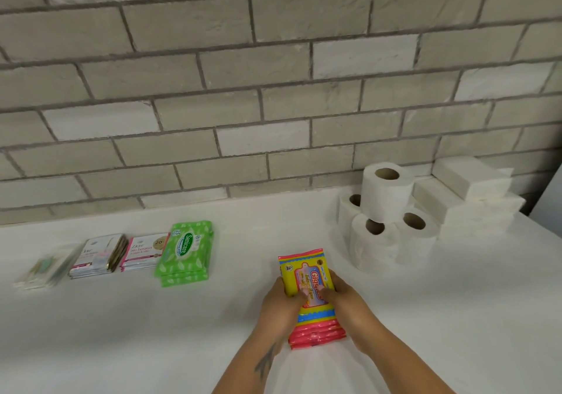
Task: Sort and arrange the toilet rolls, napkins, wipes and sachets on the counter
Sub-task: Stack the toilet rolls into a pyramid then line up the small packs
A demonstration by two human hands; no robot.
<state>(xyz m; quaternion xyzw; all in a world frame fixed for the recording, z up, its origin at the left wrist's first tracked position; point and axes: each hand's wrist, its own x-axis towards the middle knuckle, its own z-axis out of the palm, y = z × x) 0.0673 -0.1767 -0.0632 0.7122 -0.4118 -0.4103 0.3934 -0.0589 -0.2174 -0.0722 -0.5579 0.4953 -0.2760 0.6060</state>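
Both hands, the left hand point(278, 302) and the right hand point(349, 305), grip the sides of a stack of yellow and pink wipe packs point(310, 293) lying on the white table point(152, 332), with fingers point(330, 293) curled over the top pack. Well left of the fingers lie green wipe packs point(185, 252) and sachets point(121, 255); to their upper right stand toilet rolls point(386, 217) beside stacked napkins point(474, 192).

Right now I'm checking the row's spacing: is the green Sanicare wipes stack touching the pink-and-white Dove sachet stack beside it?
Touching: the head view shows the green Sanicare wipes stack overlapping the pink-and-white Dove sachet stack's right edge, no counter between.
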